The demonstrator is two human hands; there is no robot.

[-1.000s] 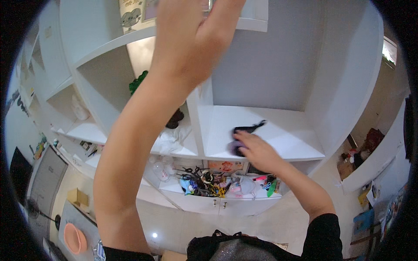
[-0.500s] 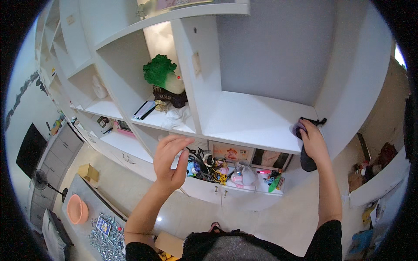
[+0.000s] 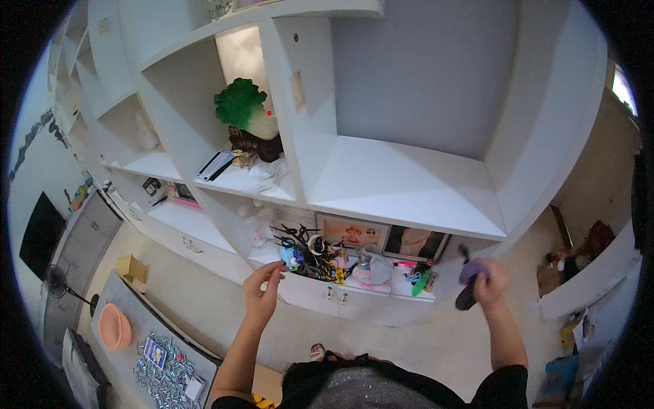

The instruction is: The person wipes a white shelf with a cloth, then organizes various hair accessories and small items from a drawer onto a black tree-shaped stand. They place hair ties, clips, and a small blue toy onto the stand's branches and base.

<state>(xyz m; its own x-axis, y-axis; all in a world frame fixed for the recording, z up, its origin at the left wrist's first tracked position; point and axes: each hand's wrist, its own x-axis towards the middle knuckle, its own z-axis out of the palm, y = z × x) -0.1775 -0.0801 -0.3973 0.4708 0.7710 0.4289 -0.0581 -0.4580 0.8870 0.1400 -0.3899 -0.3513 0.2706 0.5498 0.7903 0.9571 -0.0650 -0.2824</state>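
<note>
My right hand [image 3: 492,283] is closed round a soft-looking purple and black cloth [image 3: 470,278], lifted off the shelf in front of the cabinet's right side. A dark end of the cloth hangs below the fingers and a thin black end sticks up. My left hand [image 3: 261,290] hovers before the lower shelf with its fingers curled together, nothing visible in them. Close to it are a tangle of black cables [image 3: 303,249] and small toys. The wide white shelf [image 3: 409,184] above shows bare.
On the lower shelf are framed pictures [image 3: 415,244], a grey-white pouch [image 3: 375,266] and a green item [image 3: 421,283]. A green cabbage ornament [image 3: 242,105] stands in the upper left compartment. At lower left, a table [image 3: 146,310] bears an orange bin [image 3: 114,327] and many metal pieces.
My right hand has drawn back and down from the shelf's right end, taking the cloth with it. My left hand has moved lower, its fingers going from spread to curled.
</note>
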